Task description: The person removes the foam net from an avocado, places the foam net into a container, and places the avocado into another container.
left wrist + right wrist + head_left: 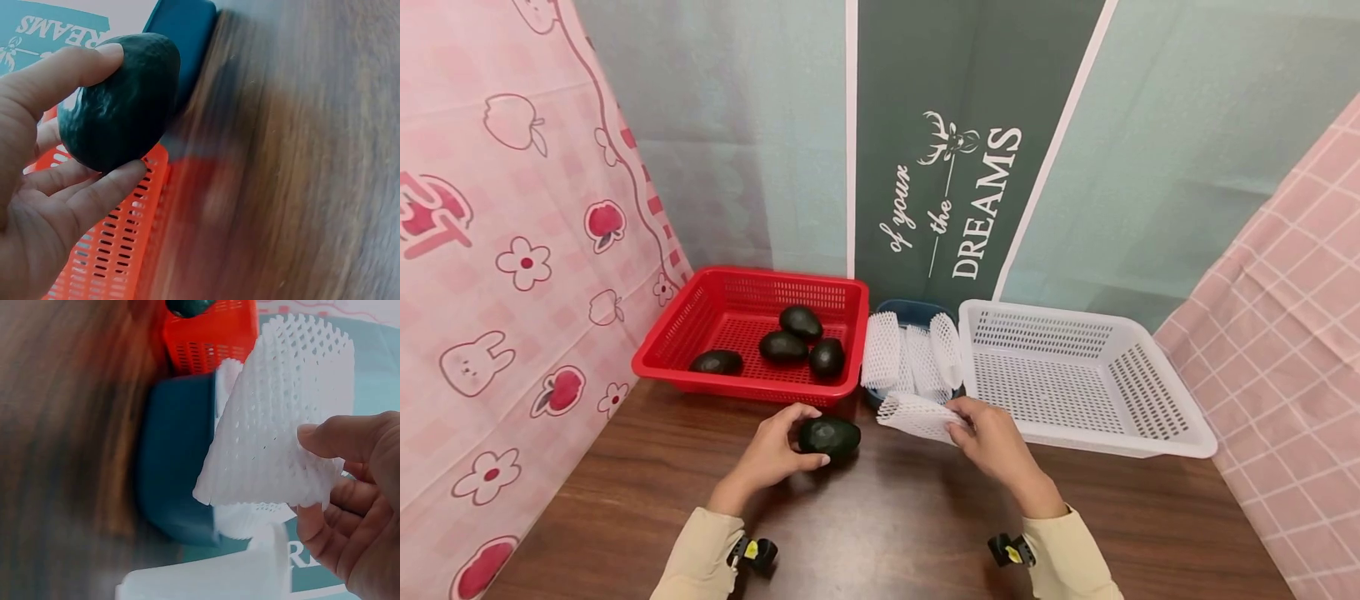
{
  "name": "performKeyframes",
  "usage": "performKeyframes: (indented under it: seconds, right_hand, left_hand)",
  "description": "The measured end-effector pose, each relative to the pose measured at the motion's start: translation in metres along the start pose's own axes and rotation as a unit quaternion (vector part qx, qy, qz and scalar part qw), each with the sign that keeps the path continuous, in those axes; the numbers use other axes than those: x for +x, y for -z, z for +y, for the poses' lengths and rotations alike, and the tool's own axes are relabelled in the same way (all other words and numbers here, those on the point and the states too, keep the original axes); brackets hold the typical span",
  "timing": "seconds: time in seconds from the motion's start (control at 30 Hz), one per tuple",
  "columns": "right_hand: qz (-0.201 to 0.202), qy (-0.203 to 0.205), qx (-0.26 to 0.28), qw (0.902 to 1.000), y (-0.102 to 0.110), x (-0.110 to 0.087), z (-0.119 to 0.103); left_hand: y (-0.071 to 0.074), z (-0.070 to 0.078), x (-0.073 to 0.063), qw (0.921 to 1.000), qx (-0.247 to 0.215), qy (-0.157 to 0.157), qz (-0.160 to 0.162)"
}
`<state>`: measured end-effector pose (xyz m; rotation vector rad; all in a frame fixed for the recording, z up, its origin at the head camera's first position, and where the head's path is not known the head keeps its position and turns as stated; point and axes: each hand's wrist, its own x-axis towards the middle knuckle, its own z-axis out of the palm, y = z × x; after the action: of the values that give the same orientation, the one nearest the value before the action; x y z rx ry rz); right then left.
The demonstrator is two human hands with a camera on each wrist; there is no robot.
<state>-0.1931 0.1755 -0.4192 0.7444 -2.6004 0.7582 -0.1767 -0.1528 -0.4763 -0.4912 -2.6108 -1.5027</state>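
Observation:
An avocado [830, 437], dark green and whole, is pinched between the thumb and fingers of my left hand [772, 450], in front of the red basket. The left wrist view shows the same avocado [125, 103] with its narrower end free of the fingers. My right hand [996, 442] holds a white foam net sleeve [919, 417] by one end, its other end facing the avocado. In the right wrist view the sleeve [281, 419] looks flattened, with the thumb [319, 439] pressed on its near side. A gap separates sleeve and avocado.
Several avocados lie in the red basket [748, 387] at the back left. Behind my hands, a blue container [913, 310] holds several more foam net sleeves [882, 350]. A white basket [1075, 433] stands at the right. Curtains [760, 167] close off the back and sides.

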Motion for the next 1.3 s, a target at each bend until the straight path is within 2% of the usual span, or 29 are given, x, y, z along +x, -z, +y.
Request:
performKeyframes:
  seconds: [0.17, 0.3, 0.43, 0.57, 0.77, 1.07, 1.13, 1.3]
  right_hand:
    - [0.017, 0.018, 0.0, 0.9997, 0.004, 0.014, -0.005]
    - [0.013, 0.011, 0.019, 0.9997, 0.006, 0.025, -0.008]
    - [0.01, -0.012, 0.062, 0.9979, 0.006, 0.035, -0.007]
    - [0.036, -0.029, 0.084, 0.9954, 0.002, 0.044, -0.004]
    - [0.085, -0.069, 0.093, 0.9897, -0.003, 0.058, -0.001]
    - [0.135, -0.136, 0.065, 0.9794, -0.01, 0.08, 0.004]
    - [0.132, -0.153, 0.073, 0.9766, -0.012, 0.084, 0.004]
    - [0.088, -0.179, 0.103, 0.9745, -0.017, 0.089, 0.004]
  left_hand:
    - [0.007, -0.002, -0.004, 0.9997, 0.019, 0.007, 0.011]
    - [0.011, -0.004, -0.008, 0.9995, 0.022, 0.018, 0.012]
    - [0.015, -0.006, -0.011, 0.9992, 0.019, 0.033, 0.011]
    - [0.019, -0.007, -0.014, 0.9986, 0.018, 0.047, 0.013]
    - [0.026, -0.01, -0.016, 0.9981, 0.02, 0.056, 0.017]
    - [0.039, -0.015, -0.02, 0.9975, 0.031, 0.058, 0.026]
    - [0.041, -0.015, -0.02, 0.9975, 0.03, 0.058, 0.027]
    - [0.045, -0.017, -0.019, 0.9972, 0.037, 0.056, 0.033]
